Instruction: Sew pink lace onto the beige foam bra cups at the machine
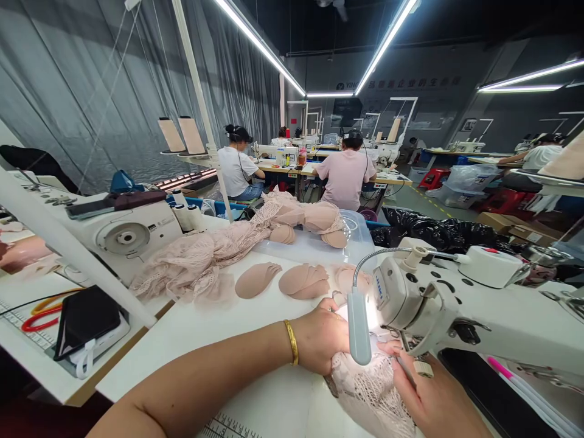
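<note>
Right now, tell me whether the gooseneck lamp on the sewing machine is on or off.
On. The lamp head throws a bright white glow onto the lace fabric beneath it, beside the left hand.

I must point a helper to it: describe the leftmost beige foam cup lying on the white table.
Find the white sewing machine on the right, then the white table beyond the left hand. Of the beige cups lying in a row there, the leftmost foam cup lies beside the pink lace heap, farthest from the machine.
</note>
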